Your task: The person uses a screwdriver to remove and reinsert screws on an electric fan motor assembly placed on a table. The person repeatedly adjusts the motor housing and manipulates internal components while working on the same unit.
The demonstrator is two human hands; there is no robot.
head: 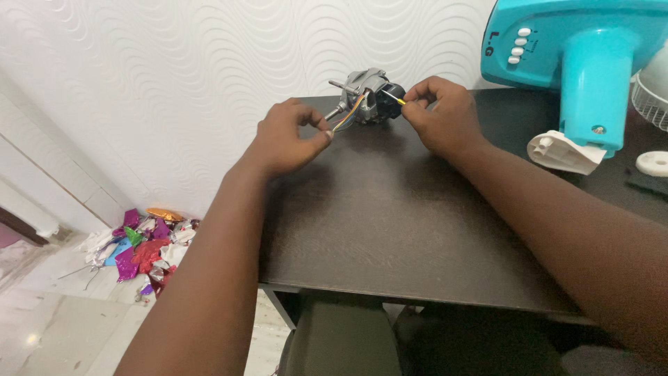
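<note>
Left hand (289, 136): fingers curled in, thumb and forefinger pinched together on the free ends of a bundle of coloured wires (348, 115). Wrist rests low over the dark table (390, 230).

Right hand (442, 115): also closed to a pinch, thumb and forefinger tips pressed on a single yellow wire (393, 98); remaining fingers folded loosely. The two hands are held apart, one on each side of the motor, not touching each other.

Small grey electric motor (367, 94): set on the far edge of the table, close to the white textured wall (174, 83), between the two hands. A thin metal shaft is seen sticking out at its left end, so the long axis is taken to run roughly left to right, tilted slightly away toward the wall. A black part (392, 97) is fixed at the right end, just beside the right fingertips. The wire bundle is drawn from the motor body down and leftward to the left pinch; the yellow wire is drawn out rightward.

Nearby: a turquoise fan base (591, 63) with white buttons, standing at the right rear of the table; a white plastic piece (560, 151) lying under its neck; a white round knob (653, 163) at the right edge. Crumpled foil scraps (142, 244) are heaped on the floor at left.
</note>
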